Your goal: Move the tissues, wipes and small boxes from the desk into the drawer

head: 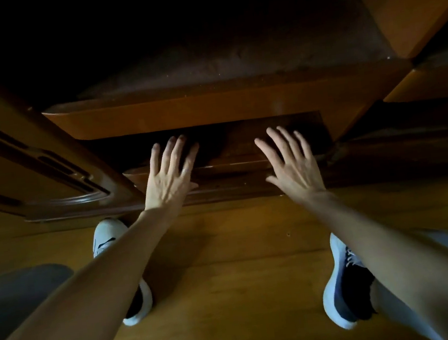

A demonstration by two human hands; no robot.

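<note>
1. While both hands were held open and empty, left hand (168, 176) and right hand (291, 165) were spread over the low drawer (233, 165).
2. No tissues, wipes or boxes were seen; the desk was out of view.
3. Risk judged: fingers could be pinched if the drawer were pushed shut.
4. Dim light could hide the drawer's edge.

Single head-worn view, looking steeply down, close over wooden drawer fronts (226, 104) and floor (229, 268)
</note>
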